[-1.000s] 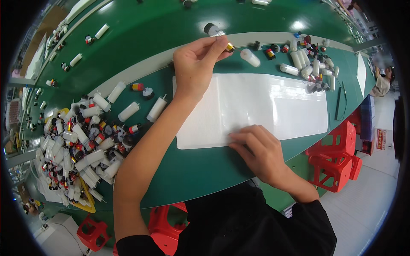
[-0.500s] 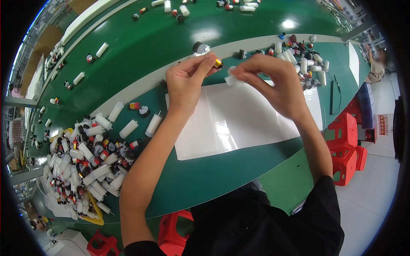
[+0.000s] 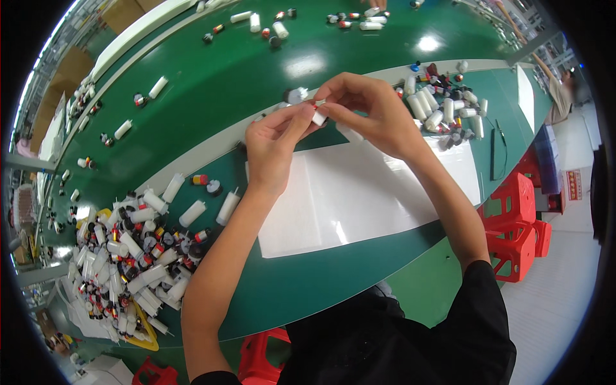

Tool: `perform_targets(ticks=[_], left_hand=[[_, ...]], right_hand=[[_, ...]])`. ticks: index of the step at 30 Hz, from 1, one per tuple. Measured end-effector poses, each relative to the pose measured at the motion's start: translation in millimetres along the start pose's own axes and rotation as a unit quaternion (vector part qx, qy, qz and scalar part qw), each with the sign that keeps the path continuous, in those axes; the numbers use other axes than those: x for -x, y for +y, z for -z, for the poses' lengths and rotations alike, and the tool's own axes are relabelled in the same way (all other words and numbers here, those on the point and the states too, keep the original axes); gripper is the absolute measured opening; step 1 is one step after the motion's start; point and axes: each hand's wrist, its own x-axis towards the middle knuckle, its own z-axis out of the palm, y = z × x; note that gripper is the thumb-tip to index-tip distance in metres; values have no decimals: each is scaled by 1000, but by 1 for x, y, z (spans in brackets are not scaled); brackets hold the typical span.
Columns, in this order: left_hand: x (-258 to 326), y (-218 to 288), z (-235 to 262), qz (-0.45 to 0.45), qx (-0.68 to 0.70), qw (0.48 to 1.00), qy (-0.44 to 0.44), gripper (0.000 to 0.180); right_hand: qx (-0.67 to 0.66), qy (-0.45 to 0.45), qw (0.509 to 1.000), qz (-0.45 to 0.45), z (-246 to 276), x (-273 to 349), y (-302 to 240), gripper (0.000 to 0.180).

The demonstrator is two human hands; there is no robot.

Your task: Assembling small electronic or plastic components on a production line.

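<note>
My left hand [image 3: 273,151] and my right hand [image 3: 378,119] meet above the far edge of a white sheet [image 3: 366,199]. Between their fingertips shows a small white piece [image 3: 319,118], which the right thumb and fingers pinch. The left thumb and fingers are closed too; the small yellow-and-black cylinder they gripped half a second earlier is hidden behind them. Just beyond the fingers lies a whitish translucent part [image 3: 296,95]. Below my right hand a pale, partly covered piece [image 3: 348,133] lies at the sheet's edge.
White cylinders and red-and-black parts are heaped on the left [image 3: 128,256], over a yellow tray [image 3: 146,327]. Another heap [image 3: 439,106] is at the right, near a thin dark tool [image 3: 499,151]. More parts lie along the green belt [image 3: 212,83]. Red stools [image 3: 513,199] stand at right.
My right hand has moved left with the white piece and met my left hand. The yellow-and-black cylinder has gone out of sight. A hand now shows at the far top edge.
</note>
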Motion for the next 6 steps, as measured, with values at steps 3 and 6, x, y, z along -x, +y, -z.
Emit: perform_targets(ticks=[3,6], left_hand=[[-1,-3,-2,-16,-4,1000,-15,42],[-4,-6,1,-24,-42,999,-11,41]], right_hand=[[-58,-20,998,-24,3,-1,8,15],[-88,-44,993,-69,8,0,9,27]])
